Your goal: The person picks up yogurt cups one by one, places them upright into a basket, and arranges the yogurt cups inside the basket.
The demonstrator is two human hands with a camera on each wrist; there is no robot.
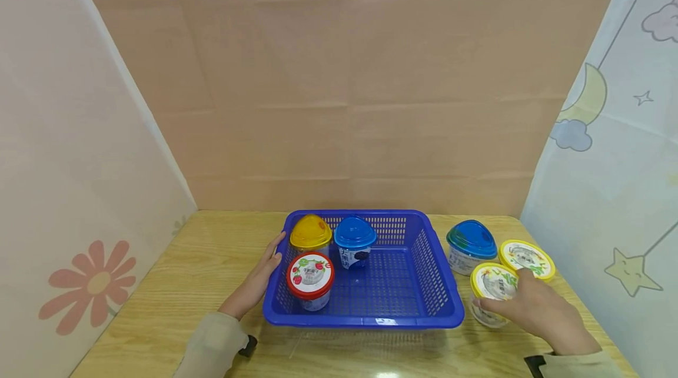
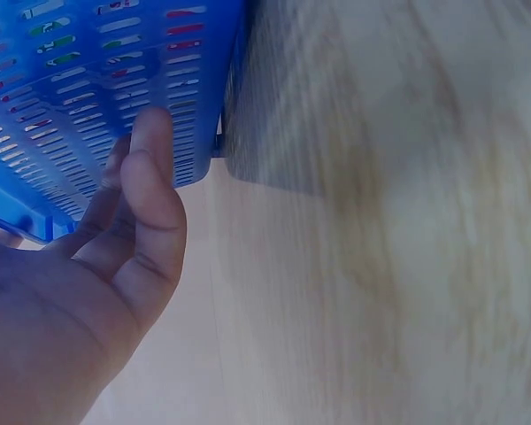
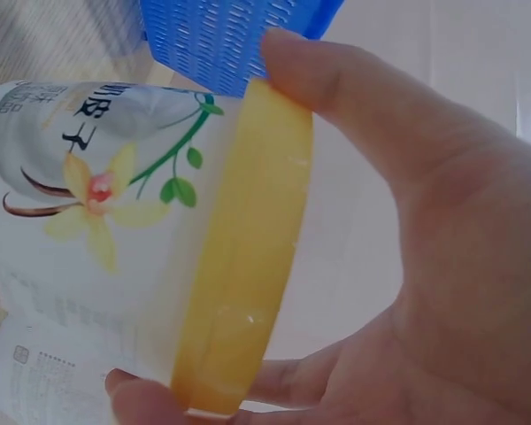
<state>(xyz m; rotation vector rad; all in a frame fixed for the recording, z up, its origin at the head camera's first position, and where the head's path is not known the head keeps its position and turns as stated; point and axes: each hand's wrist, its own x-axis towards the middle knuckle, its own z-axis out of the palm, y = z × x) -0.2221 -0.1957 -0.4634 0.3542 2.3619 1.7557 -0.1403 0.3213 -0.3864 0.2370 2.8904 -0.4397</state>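
In the head view my right hand (image 1: 545, 307) grips a yogurt cup with a yellow lid (image 1: 494, 281) just right of the blue basket (image 1: 365, 322). The right wrist view shows thumb and fingers on opposite sides of that lid (image 3: 248, 248); a vanilla flower decorates the white cup. Whether its base touches the table, I cannot tell. My left hand (image 1: 256, 284) holds the basket's left rim, its fingers (image 2: 155, 212) against the slotted outer wall. Inside, on the left, stand a red-lidded cup (image 1: 311, 278), a yellow domed-lid cup (image 1: 311, 234) and a blue domed-lid cup (image 1: 355, 236).
Right of the basket stand a second blue domed-lid cup (image 1: 471, 242) and another flat yellow-lidded cup (image 1: 529, 257), the latter partly behind my right hand. Everything is on a wooden table (image 1: 159, 307), bordered by a brown backdrop (image 1: 344, 101) and patterned side panels.
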